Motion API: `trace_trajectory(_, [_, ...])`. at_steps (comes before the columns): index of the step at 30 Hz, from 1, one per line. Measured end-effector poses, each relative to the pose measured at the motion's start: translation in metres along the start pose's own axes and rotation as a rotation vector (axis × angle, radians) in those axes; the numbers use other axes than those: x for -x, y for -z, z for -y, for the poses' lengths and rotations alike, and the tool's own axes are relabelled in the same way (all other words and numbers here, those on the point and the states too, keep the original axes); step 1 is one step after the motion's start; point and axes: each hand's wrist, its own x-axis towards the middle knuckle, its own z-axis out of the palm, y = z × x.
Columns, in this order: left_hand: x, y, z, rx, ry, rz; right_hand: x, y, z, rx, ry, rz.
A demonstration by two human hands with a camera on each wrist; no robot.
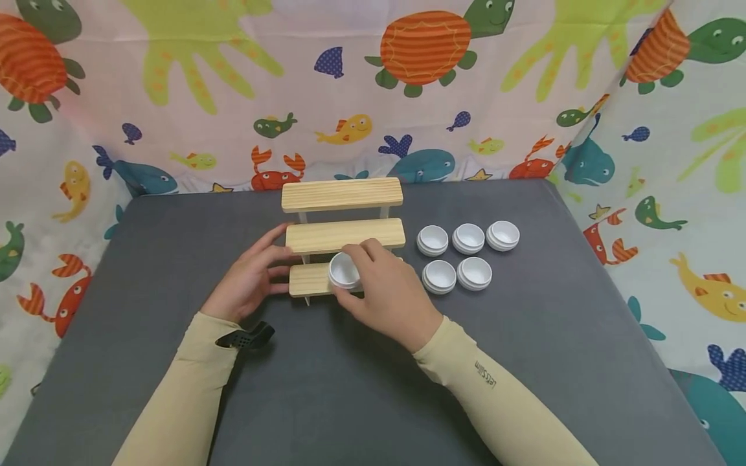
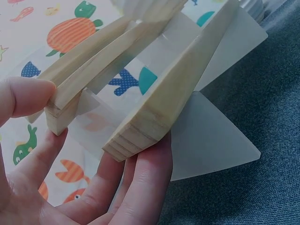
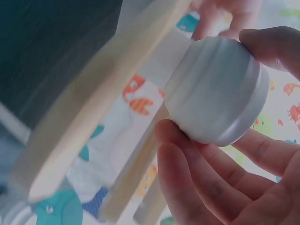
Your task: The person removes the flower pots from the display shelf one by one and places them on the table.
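Observation:
A three-tier stand with pale wooden shelves (image 1: 345, 236) and frosted clear sides stands near the back middle of the table. My left hand (image 1: 247, 278) grips its left end. In the left wrist view the thumb (image 2: 33, 96) and index finger take the middle shelf's end, while other fingertips lie against the bottom shelf. A small round white cup (image 1: 344, 270), mouth up, is at the middle of the bottom shelf. Thumb and fingers of my right hand (image 1: 392, 294) hold it around its sides. Its ridged wall (image 3: 218, 89) shows in the right wrist view, close over the shelf edge.
To the right of the stand, several similar white cups (image 1: 439, 277) sit in two rows on the grey tabletop (image 1: 524, 362). Behind and at both sides hangs a cloth with sea animals (image 1: 419, 129). A black band (image 1: 247, 336) is on the left wrist.

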Motion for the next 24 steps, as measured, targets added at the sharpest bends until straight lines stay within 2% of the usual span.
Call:
trace_trajectory(12, [0.001,-0.002,0.001,0.0,0.002,0.002,0.026,0.032,-0.049,0.03,-0.175,-0.035])
trace_trajectory(24, [0.003,-0.003,0.0,-0.004,-0.006,0.003,0.054,0.054,-0.096,0.085,-0.289,-0.091])
